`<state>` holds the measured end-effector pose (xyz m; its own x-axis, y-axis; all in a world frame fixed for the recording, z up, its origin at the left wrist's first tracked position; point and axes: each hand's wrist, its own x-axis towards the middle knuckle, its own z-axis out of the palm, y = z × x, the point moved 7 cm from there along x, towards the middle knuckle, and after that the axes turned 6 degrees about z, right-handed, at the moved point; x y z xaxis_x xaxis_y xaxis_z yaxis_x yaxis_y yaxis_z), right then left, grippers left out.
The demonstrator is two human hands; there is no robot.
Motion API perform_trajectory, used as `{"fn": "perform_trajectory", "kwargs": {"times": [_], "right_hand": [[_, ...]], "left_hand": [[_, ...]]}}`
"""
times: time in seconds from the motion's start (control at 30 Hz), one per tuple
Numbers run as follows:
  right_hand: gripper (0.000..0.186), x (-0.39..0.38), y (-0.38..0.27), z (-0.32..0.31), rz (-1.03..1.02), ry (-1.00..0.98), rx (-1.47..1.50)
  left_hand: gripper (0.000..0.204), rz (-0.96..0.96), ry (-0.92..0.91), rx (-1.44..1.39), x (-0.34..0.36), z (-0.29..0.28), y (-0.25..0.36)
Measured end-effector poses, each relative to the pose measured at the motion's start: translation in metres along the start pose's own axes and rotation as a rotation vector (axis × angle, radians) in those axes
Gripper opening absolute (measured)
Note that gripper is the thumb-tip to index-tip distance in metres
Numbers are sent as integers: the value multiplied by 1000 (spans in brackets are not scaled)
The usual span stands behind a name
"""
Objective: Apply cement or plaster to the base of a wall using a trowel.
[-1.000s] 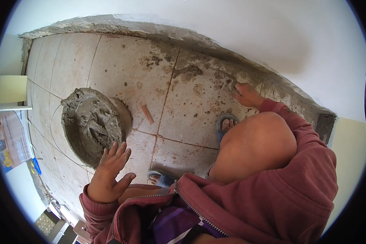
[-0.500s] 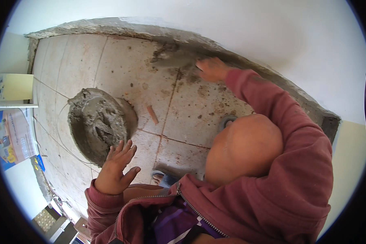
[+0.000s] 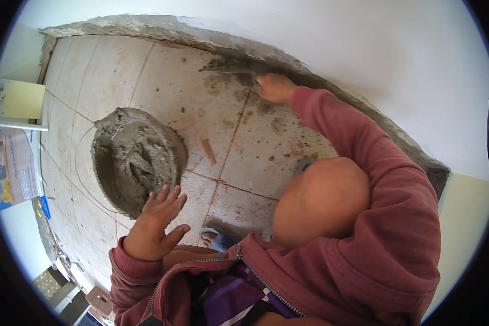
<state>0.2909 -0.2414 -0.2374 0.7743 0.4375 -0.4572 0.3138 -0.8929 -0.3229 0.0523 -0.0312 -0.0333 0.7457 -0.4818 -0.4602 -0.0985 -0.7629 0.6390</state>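
Observation:
My right hand (image 3: pixel 276 88) is closed round the handle of a trowel (image 3: pixel 231 70) at the foot of the wall. The trowel's flat grey blade points left, low over the floor tiles, beside a patch of wet mortar (image 3: pixel 229 63). Most of its handle is hidden in my fingers. My left hand (image 3: pixel 153 228) is held up with its fingers spread and nothing in it. Just beyond its fingertips is a bucket (image 3: pixel 180 149), tilted toward the left and filled with grey mortar (image 3: pixel 141 155).
A reddish brick shard (image 3: pixel 208 151) lies on the tiles right of the bucket. A rough grey cement band (image 3: pixel 146 24) runs along the wall base. At the left are a yellowish box (image 3: pixel 22 102) and a printed poster (image 3: pixel 16 165). My sandalled foot (image 3: pixel 211 237) is below.
My right hand and the trowel have shifted slightly left, along the wall base. My left hand stays raised and spread. The whole view has turned a little.

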Motion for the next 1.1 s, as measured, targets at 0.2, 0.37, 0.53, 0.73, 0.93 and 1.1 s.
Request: {"fn": "perform_trajectory", "kwargs": {"times": [0.2, 0.37, 0.53, 0.73, 0.93, 1.1], "right_hand": [[35, -93, 77, 24, 292, 189, -73], [33, -74, 62, 35, 198, 339, -81], [28, -15, 7, 13, 128, 277, 9], [33, -32, 31, 41, 44, -39, 74], [37, 30, 4, 13, 76, 11, 37], [40, 71, -21, 13, 45, 173, 166]], "left_hand": [[56, -61, 16, -68, -17, -2, 1], [56, -29, -25, -61, -8, -1, 0], [55, -24, -33, -53, -9, 2, -1], [53, -77, -25, -31, -24, 5, -8], [52, -62, -41, -36, -18, 9, -11], [52, -60, -29, -21, -18, 9, -11]]}}
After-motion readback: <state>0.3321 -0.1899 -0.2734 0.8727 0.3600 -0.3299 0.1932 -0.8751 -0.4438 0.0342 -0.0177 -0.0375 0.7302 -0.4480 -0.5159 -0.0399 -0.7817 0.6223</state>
